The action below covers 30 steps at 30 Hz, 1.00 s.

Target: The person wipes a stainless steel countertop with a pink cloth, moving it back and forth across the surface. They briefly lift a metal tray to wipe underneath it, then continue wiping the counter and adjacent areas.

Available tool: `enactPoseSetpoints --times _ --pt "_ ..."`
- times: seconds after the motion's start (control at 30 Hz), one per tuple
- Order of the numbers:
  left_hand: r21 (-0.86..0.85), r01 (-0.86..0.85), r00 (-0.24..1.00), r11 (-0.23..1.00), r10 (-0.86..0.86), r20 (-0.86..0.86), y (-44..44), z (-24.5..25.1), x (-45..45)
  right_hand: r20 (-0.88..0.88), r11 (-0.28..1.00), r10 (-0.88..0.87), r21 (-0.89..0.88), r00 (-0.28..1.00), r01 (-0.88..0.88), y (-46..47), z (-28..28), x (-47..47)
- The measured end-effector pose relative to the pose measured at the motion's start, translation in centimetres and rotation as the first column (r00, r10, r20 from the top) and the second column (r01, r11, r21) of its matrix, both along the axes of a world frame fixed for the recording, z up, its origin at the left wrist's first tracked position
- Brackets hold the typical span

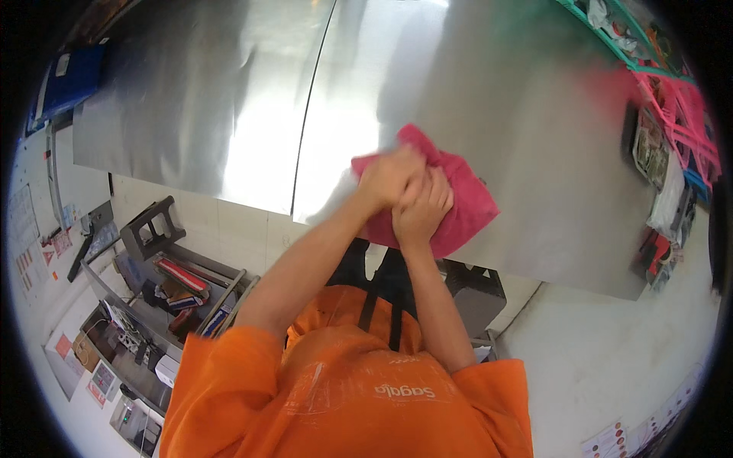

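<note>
A pink cloth [467,203] is bunched up under both my hands, over the near part of a stainless-steel table [550,172]. My left hand [395,174] is closed in a slightly blurred fist on the cloth's left part. Pressed against it, my right hand [422,206] has its fingers curled over the cloth's middle. Loose corners of the fabric spread out to the far side and to the right. The cloth's folds between my palms are hidden.
Pink basket [681,120] and green basket [624,34] line the right side, with plastic-wrapped packs [653,143] nearby. A blue object [71,80] sits at the far left. Below the table are a dark plastic stool [152,229] and a metal cart [194,286] holding boxes.
</note>
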<state>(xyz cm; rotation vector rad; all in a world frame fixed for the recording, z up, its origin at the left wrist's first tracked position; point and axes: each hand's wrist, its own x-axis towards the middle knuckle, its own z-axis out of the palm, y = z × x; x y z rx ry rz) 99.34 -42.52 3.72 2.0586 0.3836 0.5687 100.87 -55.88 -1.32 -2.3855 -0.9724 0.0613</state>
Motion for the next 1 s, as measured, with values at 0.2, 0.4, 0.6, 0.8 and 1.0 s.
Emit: enactPoseSetpoints --times 0.2,0.4,0.6,0.8,1.0 --pt "-0.206 -0.117 0.986 0.972 0.138 0.09 -8.2 -4.3 -1.8 0.007 0.979 0.069 -0.191 0.998 -0.066 -4.1 0.6 4.1" --pt "-0.009 -0.362 0.932 0.932 0.362 0.025 -9.2 -0.9 -21.8 0.009 0.91 -0.037 -0.413 0.999 0.037 1.5 4.1 -1.6" --pt "0.208 -0.691 0.51 0.692 0.671 -0.538 -6.0 0.9 -39.5 0.155 0.942 0.337 -0.064 0.929 -0.331 -2.0 2.1 -6.5" --pt "0.279 -0.504 0.505 0.818 0.541 -0.673 -8.6 -1.2 -46.2 0.037 0.805 0.593 -0.031 0.804 -0.592 -4.5 0.5 -6.4" --pt "0.129 -0.643 0.455 0.755 0.512 -0.729 -11.3 -1.4 -47.1 0.02 0.943 -0.064 -0.326 0.998 0.067 -10.3 3.4 8.8"
